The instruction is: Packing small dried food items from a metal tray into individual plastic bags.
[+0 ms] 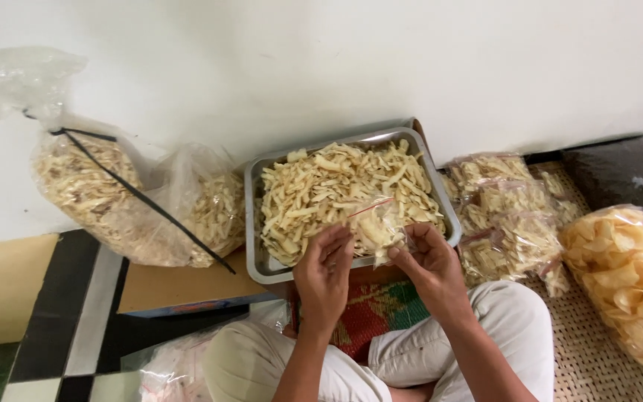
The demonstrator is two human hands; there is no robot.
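— Clear plastic: the small zip bag (pixel 376 223) of pale cracker sticks sits between the left hand (pixel 325 272) and the right hand (pixel 432 262), both pinching its top edge. Filling looks finished; sealing seems in hand.

— What would closing it call for?

— Probably pressing the red strip along its length. The steel tray (pixel 256 223) lies just beyond the hands, finished packets (pixel 504 216) to the right.

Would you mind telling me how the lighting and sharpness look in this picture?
Head view: soft, even light; mild glare on the metal tray rim and the big plastic bag; both hands, left hand and right hand, slightly soft; wall edges bow with wide-angle distortion.
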